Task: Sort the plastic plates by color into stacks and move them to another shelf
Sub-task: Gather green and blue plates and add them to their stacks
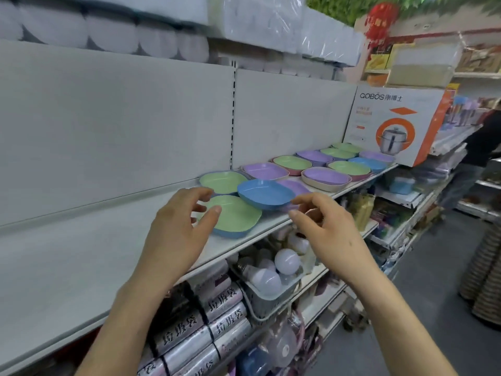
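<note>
Left hand point(176, 226), centre frame: fingers half open, loosely curved, holding nothing. Thumb tip overlaps the green plate point(235, 217); contact unclear. That plate sits on a blue one at the front edge of the shelf point(54, 267). Blue plate point(267, 194) is just right of it, resting tilted on its neighbours. Right hand point(325, 232), right of centre: fingers loosely curled, empty, fingertips near the blue plate's front rim. More plates point(325, 169), green, purple and blue, run up-right to a box point(393, 126). Below the shelf is a basket point(264, 299) of bulbs, partly hidden by the hands. Person point(482, 147) at far right is cut off and blurred.
</note>
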A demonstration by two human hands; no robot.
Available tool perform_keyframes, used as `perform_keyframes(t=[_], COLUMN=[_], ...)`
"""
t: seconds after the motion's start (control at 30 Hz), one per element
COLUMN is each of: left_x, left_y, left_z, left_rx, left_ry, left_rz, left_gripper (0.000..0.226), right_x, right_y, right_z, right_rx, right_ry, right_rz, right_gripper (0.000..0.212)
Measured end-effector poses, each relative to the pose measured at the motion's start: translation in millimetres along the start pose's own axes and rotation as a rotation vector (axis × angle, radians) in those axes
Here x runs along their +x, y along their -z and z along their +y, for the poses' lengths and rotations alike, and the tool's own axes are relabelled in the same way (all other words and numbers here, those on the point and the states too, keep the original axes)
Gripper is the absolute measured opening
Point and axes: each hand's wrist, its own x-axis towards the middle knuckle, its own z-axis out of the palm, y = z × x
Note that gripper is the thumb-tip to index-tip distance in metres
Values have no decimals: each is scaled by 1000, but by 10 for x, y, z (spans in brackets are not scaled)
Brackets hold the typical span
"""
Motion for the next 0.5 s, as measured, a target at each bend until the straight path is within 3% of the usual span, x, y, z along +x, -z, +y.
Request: perform_keyframes(t=[0.27, 0.5], left_x=[441, 508], left_y=[-280, -322], left_z=[-288, -345], left_rx=[274, 392], left_ry=[32, 140], left_rz=[-33, -9], left_gripper=[34, 37], right_x=[1091, 1775], right_y=[-30, -199], right_z=[591, 925], right_rx=[-166, -257], right_ry=[90, 169], right_rz=[-80, -327], right_gripper=[10, 17])
